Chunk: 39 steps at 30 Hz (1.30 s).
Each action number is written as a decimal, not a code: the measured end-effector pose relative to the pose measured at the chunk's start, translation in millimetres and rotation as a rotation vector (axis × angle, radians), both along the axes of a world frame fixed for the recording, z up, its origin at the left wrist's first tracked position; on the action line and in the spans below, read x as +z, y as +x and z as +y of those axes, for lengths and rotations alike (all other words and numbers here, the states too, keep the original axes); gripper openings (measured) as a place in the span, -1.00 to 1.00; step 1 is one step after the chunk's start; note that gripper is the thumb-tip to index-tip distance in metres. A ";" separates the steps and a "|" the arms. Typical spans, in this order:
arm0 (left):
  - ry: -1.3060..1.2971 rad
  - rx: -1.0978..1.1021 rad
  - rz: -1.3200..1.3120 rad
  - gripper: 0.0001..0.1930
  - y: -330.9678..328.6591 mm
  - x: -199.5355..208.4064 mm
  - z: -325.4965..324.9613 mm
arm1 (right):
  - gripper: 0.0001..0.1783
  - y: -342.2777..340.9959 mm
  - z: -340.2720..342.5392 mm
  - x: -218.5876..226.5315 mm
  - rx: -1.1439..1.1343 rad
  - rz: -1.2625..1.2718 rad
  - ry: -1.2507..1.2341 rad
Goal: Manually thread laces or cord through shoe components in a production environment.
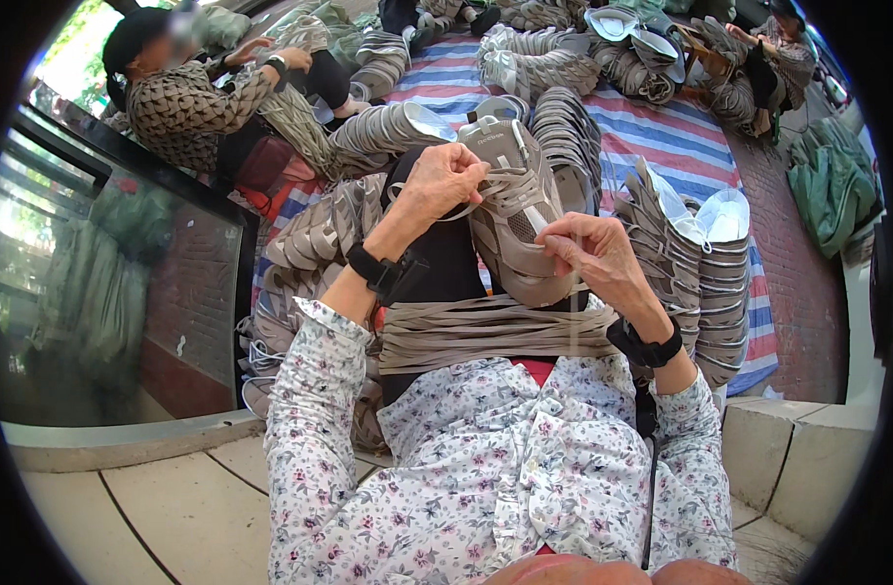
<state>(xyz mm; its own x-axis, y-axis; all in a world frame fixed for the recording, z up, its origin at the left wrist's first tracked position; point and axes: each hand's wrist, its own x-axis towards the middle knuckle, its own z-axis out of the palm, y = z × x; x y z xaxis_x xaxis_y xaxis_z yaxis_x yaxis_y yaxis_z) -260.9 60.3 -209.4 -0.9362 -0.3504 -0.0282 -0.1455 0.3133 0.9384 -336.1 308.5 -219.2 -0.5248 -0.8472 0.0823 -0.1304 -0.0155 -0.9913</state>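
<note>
A taupe sneaker [515,249] rests on my lap, its tongue pointing away from me and its toe toward me. Thin beige laces [510,185] cross part of its front. My left hand [439,183] is closed in a pinch on a shoelace beside the upper eyelets. On the shoe's right side, my right hand [595,255] has thumb and fingertips pressed together; a faint pale strip like a lace end hangs beneath them. Across my thighs lies a thick bundle of beige shoelaces [495,333].
Nested rows of sneakers [568,136] stand around my legs on a striped sheet [661,136]. More shoe stacks [724,283] rise at my right. A person [198,107] sits at far left, another [773,58] at far right. A glass panel [115,283] borders my left.
</note>
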 end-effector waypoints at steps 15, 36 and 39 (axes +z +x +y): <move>-0.571 -0.076 0.328 -0.88 71.0 -6.4 75.7 | -0.83 -36.1 -65.8 2.0 -0.137 0.518 -0.004; -0.169 -0.146 0.223 -0.83 35.9 -17.1 6.1 | -0.89 -212.3 8.1 103.3 -0.722 1.617 0.387; -0.302 -0.073 0.206 -0.80 24.2 -14.5 3.7 | -0.89 -236.1 23.2 126.6 -0.780 1.663 0.308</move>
<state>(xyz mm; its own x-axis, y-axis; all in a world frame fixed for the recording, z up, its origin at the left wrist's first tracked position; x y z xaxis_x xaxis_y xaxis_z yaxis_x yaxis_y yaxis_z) -236.7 63.9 -223.9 -0.9343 -0.2460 0.2579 0.0700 0.5829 0.8095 -572.3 331.7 -92.6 -0.3050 -0.5681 0.7644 -0.7358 0.6502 0.1896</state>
